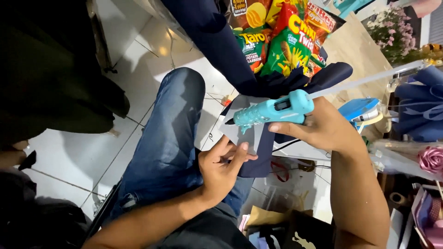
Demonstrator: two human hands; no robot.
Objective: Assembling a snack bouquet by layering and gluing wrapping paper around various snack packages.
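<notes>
My right hand (pixel 318 127) grips a turquoise hot glue gun (pixel 272 110) with a clear glue stick (pixel 364 80) sticking out of its back; the nozzle points left toward a sheet of dark navy wrapping paper (pixel 258 152). My left hand (pixel 221 166) pinches the lower edge of that navy paper above my knee in blue jeans (pixel 166 138). The paper folds up around a bouquet of snack bags (pixel 281 37) in green, red and orange.
White tiled floor (pixel 83 152) lies to the left with a black bag (pixel 50 78) on it. A tape dispenser (pixel 362 110), navy paper rolls (pixel 422 106), a pink ribbon rose (pixel 431 159) and pink flowers (pixel 392 27) crowd the right side.
</notes>
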